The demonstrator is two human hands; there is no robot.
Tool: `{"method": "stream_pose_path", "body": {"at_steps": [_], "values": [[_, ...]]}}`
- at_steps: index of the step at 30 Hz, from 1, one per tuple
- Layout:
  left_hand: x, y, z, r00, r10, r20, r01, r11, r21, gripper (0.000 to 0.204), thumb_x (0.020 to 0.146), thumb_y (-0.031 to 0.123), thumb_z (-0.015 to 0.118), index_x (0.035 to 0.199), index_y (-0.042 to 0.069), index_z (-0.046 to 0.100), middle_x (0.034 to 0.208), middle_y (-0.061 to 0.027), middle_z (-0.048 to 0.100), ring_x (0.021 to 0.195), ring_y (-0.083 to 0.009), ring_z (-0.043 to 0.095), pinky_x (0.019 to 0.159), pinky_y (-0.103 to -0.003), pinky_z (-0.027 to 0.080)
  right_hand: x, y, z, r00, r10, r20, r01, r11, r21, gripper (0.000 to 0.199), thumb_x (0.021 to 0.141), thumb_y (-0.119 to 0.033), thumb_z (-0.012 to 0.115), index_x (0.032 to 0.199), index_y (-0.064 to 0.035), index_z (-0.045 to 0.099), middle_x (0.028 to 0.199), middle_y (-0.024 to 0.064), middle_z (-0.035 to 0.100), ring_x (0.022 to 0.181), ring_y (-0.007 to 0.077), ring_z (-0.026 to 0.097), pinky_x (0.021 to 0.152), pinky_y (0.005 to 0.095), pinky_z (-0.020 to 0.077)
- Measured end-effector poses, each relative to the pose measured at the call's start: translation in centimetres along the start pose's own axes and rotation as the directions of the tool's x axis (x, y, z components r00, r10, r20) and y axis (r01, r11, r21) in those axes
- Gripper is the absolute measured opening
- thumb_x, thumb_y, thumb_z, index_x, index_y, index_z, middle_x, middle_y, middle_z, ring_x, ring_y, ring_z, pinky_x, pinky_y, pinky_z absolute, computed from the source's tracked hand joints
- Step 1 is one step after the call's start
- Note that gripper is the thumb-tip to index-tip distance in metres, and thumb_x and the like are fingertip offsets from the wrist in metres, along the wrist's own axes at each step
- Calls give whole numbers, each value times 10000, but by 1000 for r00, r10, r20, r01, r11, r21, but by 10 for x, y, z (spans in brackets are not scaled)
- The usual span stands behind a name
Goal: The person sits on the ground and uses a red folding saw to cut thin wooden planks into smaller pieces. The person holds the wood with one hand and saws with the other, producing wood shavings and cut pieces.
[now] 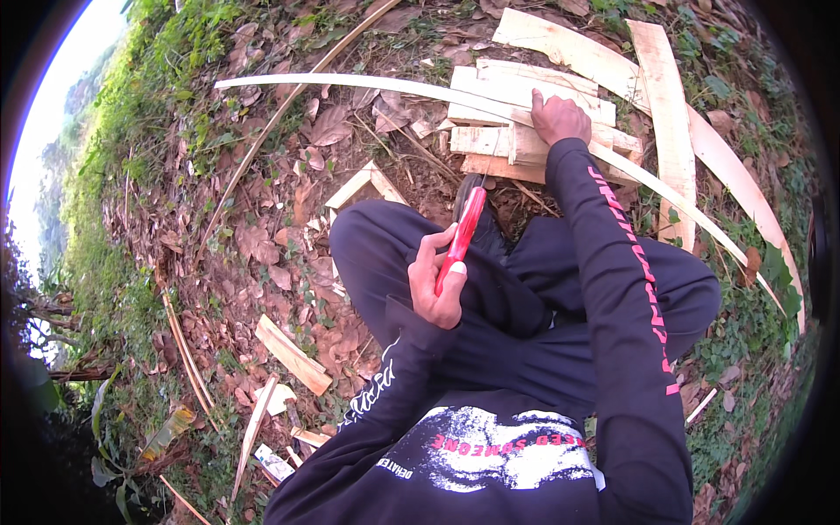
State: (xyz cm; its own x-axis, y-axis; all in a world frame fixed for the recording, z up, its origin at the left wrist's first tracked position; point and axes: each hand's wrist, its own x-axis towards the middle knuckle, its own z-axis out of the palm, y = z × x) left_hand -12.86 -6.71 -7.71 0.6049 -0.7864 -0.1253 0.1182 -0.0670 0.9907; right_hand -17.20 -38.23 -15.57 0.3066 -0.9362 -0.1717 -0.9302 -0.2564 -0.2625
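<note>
Outdoors, bare soil under dry brown leaves (262, 236), green weeds along the left slope and right edge. Person sits cross-legged on the ground, dark trousers and black long sleeves.

Left hand (436, 284) is wrapped around a red handle (462, 232), fingers curled tight, held over the lap; blade end is hidden against the dark cloth.

Right hand (560, 118), arm stretched forward, presses down on a pile of pale split wood pieces (507, 105), fingers bent over the top.

A long thin strip (367, 81) arcs across the pile, under that hand. Broad planks (669, 96) lie beyond. Loose offcuts (293, 354) lie scattered lower left, clear of both hands.
</note>
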Motion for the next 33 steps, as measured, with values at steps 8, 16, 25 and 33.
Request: {"method": "stream_pose_path", "body": {"at_steps": [8, 16, 25, 33], "values": [[-4, 5, -2, 999, 8, -39, -10, 999, -39, 440, 831, 76, 527, 1244, -74, 505, 693, -3, 543, 591, -38, 414, 539, -225, 315, -4, -1, 2, 1000, -29, -4, 29, 999, -36, 608, 958, -519, 369, 931, -51, 756, 941, 216, 713, 896, 363, 688, 835, 463, 505], [29, -1, 14, 1000, -18, 12, 18, 1000, -12, 427, 862, 94, 493, 1268, -29, 450, 650, 26, 447, 527, -27, 333, 495, -202, 257, -4, -3, 1, 1000, -4, -24, 3, 1000, -18, 521, 942, -430, 402, 910, -54, 761, 904, 212, 715, 883, 360, 691, 830, 462, 511], [35, 9, 18, 998, -60, -28, 57, 995, -79, 372, 851, 59, 506, 1210, -41, 506, 655, 17, 505, 580, -33, 407, 519, -220, 306, -6, -3, -1, 999, -22, -44, 22, 1000, -6, 463, 913, -372, 429, 907, -47, 759, 918, 212, 716, 894, 360, 694, 841, 453, 519], [-1, 13, -2, 1000, 8, 16, -9, 1000, 8, 415, 883, 114, 494, 1259, -55, 447, 595, 35, 435, 480, -19, 320, 456, -193, 238, 0, -2, -1, 999, 15, -34, -15, 1000, 5, 445, 913, -346, 429, 907, -49, 760, 946, 217, 713, 911, 353, 691, 858, 445, 513]]}}
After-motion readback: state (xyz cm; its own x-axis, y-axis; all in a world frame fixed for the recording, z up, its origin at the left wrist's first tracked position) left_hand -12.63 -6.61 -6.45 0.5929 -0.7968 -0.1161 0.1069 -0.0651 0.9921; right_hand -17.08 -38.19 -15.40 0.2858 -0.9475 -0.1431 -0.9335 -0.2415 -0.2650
